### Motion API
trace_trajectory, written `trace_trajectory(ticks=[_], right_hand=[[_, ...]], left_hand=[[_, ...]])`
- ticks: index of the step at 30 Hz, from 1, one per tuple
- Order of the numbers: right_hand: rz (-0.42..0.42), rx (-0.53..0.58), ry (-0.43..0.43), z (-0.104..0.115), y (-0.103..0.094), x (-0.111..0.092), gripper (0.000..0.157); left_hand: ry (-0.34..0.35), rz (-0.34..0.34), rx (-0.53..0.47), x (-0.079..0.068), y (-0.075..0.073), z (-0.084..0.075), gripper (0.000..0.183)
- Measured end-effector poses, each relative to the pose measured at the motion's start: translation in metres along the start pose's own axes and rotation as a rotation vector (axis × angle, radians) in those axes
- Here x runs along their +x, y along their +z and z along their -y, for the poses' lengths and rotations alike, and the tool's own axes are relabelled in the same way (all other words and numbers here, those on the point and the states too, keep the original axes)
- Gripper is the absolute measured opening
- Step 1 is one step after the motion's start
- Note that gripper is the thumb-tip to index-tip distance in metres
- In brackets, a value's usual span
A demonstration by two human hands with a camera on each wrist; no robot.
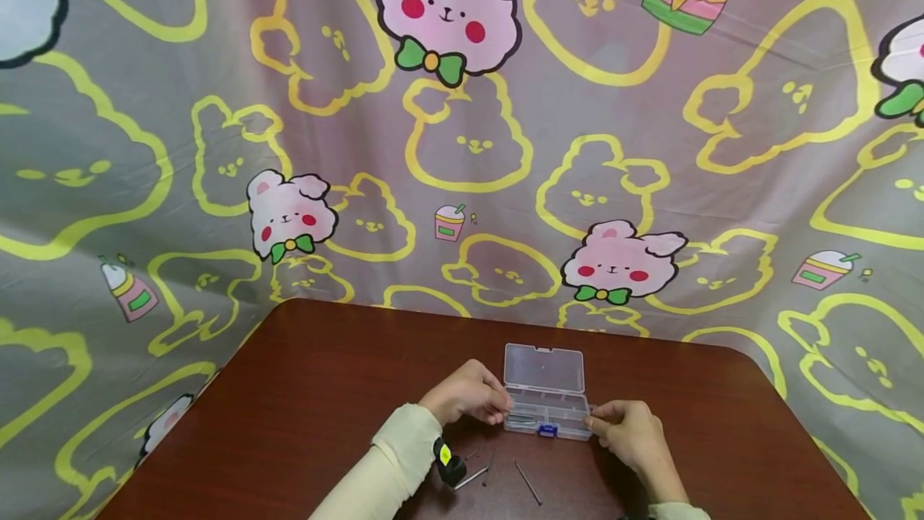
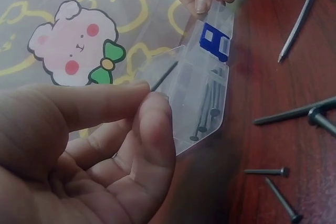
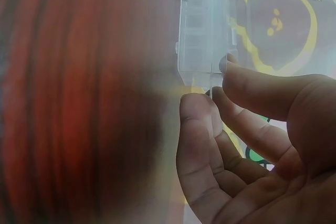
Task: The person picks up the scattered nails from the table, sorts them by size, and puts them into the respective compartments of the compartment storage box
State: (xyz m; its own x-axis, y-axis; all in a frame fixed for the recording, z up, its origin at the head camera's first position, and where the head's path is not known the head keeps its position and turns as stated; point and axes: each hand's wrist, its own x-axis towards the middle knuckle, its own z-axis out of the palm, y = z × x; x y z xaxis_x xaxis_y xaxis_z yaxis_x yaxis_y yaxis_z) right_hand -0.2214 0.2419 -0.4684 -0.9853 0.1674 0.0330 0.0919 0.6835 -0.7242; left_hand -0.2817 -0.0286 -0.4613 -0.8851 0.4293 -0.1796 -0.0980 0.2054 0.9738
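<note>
A clear plastic compartment box [image 1: 559, 424] with a blue latch [image 1: 548, 430] stands on the table, its lid [image 1: 544, 368] raised at the back. My left hand [image 1: 472, 396] is at the box's left end, pinching a nail [image 2: 165, 75] between thumb and fingertips, over the compartments in the left wrist view. Several nails [image 2: 209, 103] lie together in the left compartment. My right hand [image 1: 631, 430] holds the right end of the box between thumb and fingers. The right wrist view shows the fingertips [image 3: 195, 107] right at that end wall.
Loose nails lie on the brown table [image 1: 346, 392] in front of the box, among them a long nail [image 1: 528, 482] and a short nail [image 2: 268, 171]. A black band [image 1: 451, 464] is on my left wrist. A patterned cloth [image 1: 476, 127] hangs behind the table.
</note>
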Motion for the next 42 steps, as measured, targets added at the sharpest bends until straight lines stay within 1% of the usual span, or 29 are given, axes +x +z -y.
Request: trace_trajectory(ticks=[4,13,16,23,30,34,42], right_hand=[[-0.007,-0.012,0.0,-0.001,-0.001,0.0,0.01],[0.004,0.001,0.015,0.002,-0.001,-0.001,0.012],[0.001,0.0,0.015,0.003,-0.001,-0.001,0.012],[-0.001,0.002,0.016,0.002,0.0,-0.001,0.011],[-0.008,0.002,0.009,0.002,0.0,-0.001,0.011],[-0.008,-0.002,0.005,0.002,0.0,-0.001,0.011],[-0.006,-0.012,0.005,0.001,0.0,-0.001,0.011]], left_hand=[[0.015,0.001,0.051,0.002,0.004,-0.003,0.006],[0.034,-0.02,0.254,0.004,0.008,-0.012,0.013],[0.043,-0.017,0.285,0.005,0.009,-0.013,0.014],[0.04,-0.025,0.278,0.006,0.008,-0.013,0.014],[0.042,-0.018,0.273,0.004,0.004,-0.013,0.015],[0.039,0.002,0.249,-0.001,0.002,-0.012,0.013],[0.042,0.042,0.239,-0.013,0.004,-0.011,0.011]])
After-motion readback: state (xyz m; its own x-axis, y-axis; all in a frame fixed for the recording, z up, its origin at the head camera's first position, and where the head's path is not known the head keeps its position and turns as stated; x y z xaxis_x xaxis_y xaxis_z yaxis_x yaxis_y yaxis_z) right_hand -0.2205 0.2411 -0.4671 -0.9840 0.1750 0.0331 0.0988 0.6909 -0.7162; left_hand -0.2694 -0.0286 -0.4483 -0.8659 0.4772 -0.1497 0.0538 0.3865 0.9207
